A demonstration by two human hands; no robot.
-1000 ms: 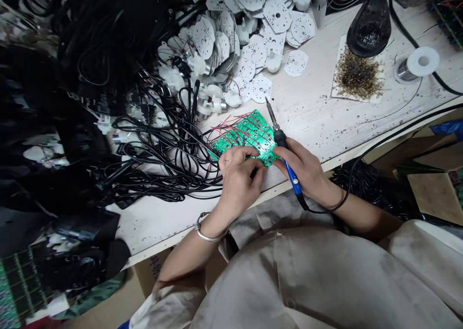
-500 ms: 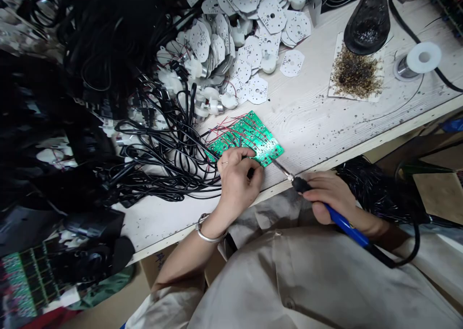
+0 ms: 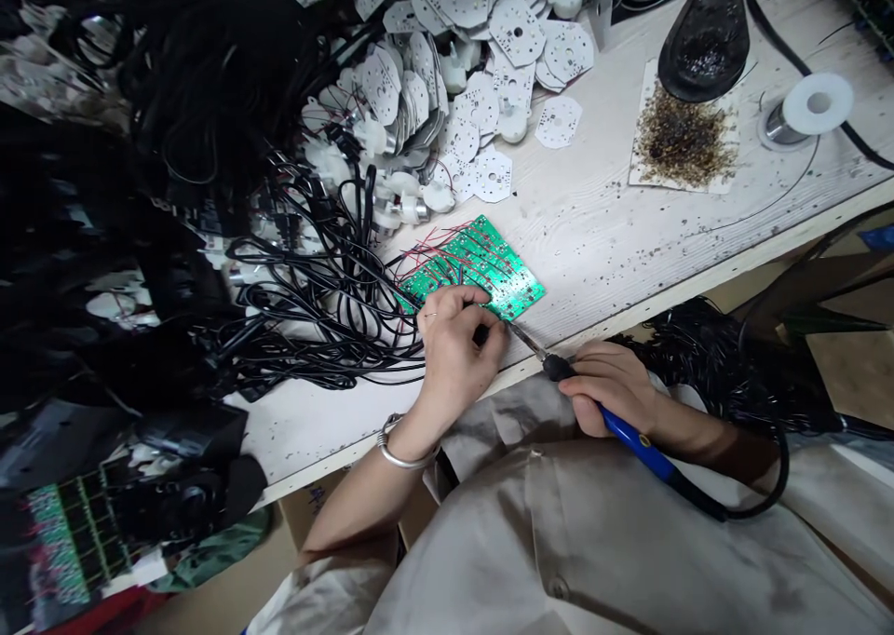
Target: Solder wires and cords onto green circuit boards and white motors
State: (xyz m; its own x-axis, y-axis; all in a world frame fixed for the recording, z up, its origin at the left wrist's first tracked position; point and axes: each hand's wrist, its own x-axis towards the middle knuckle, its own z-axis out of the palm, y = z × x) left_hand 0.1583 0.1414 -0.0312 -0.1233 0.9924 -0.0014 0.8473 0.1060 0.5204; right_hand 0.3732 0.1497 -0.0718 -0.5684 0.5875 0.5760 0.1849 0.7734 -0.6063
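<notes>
A green circuit board [image 3: 513, 276] with thin red wires along it lies on the bench. My left hand [image 3: 457, 337] rests at its near edge, thumb and fingers pinched on what looks like a black cable; its end is hidden by the fingers. Black cables [image 3: 335, 328] lie in a tangle just left of this hand. My right hand [image 3: 615, 384] grips a soldering iron [image 3: 639, 441] with a blue handle. Its metal tip is at the board's near edge, close to my left thumb.
Piled white octagonal boards [image 3: 517, 34] and small white motors [image 3: 409, 202] stand behind the green board. Far right are a solder spool [image 3: 817, 104], a black iron holder [image 3: 705, 44] and a debris-covered pad [image 3: 681, 146]. The bench edge [image 3: 656, 314] runs close to my body.
The soldering iron in my right hand has moved left along the board's near edge, towards my left thumb. My left hand keeps its pinch in nearly the same place.
</notes>
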